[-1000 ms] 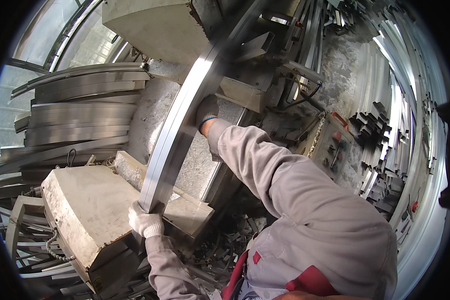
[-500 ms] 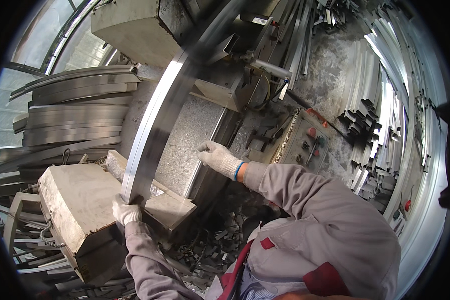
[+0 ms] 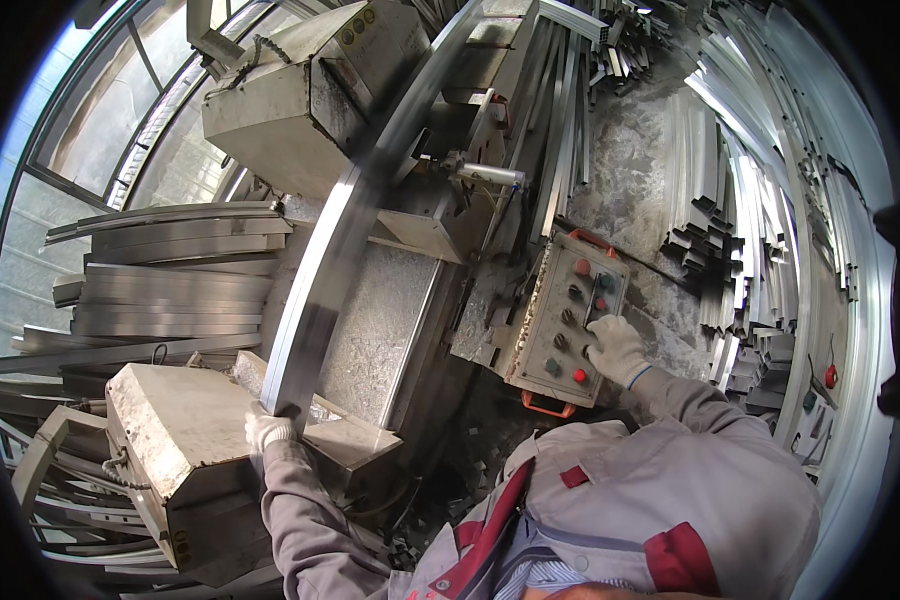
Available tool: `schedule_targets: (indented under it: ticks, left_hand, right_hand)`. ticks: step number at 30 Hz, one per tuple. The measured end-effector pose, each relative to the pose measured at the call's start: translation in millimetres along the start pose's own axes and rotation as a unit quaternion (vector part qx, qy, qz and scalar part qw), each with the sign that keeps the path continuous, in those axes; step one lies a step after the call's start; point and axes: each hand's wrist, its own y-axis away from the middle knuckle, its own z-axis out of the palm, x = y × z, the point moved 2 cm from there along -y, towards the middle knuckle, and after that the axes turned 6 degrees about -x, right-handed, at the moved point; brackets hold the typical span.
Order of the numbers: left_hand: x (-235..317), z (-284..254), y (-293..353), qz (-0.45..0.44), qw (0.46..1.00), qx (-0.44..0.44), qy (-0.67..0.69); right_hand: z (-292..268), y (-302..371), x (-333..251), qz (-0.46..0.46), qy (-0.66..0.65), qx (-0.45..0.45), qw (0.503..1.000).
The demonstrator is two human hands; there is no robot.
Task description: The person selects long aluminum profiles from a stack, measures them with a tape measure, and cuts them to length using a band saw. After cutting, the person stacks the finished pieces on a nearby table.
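A long silvery metal profile (image 3: 308, 300) lies across the machine, running from near my left hand up to the far end. My left hand (image 3: 270, 428), in a pale knitted glove, is closed around its near end. To the right, my right hand (image 3: 618, 350), also gloved, is at the right side of a control box (image 3: 538, 345) with buttons and dark knobs. Its fingers reach over the panel close to a black knob (image 3: 560, 342), spread a little and holding nothing that I can see. Whether the fingertips touch a control is hard to make out.
Beige machine housings stand at the near left (image 3: 175, 410) and far left (image 3: 270, 120). A metal cylinder (image 3: 490, 175) juts out above the machine bed (image 3: 370, 335). Curved profiles (image 3: 170, 290) are stacked on the left, and long profiles (image 3: 700, 170) lie on the right.
My right hand has moved right, from above the machine bed to the control box. My left hand still grips the profile's near end. The whole view has shifted, showing more of the control box.
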Motion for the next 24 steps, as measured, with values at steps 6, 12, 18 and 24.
schedule_targets:
  ticks: [6, 12, 18, 24]
  left_hand:
    - [-1, 0, 0, 0.003, 1.0, -0.013, -0.005]
    - [-1, -4, 6, 0.019, 1.0, -0.004, 0.009]
    - [-1, -6, 6, 0.026, 1.0, -0.008, 0.011]
    - [-2, -6, 7, 0.027, 0.999, 0.002, 0.039]
  right_hand:
    - [27, 12, 0, -0.02, 0.049, -0.051, 0.997]
    - [16, 9, 2, -0.071, 0.088, -0.109, 0.988]
    - [6, -11, 5, -0.192, 0.152, -0.186, 0.952]
    - [11, -22, 10, -0.205, 0.134, -0.208, 0.947]
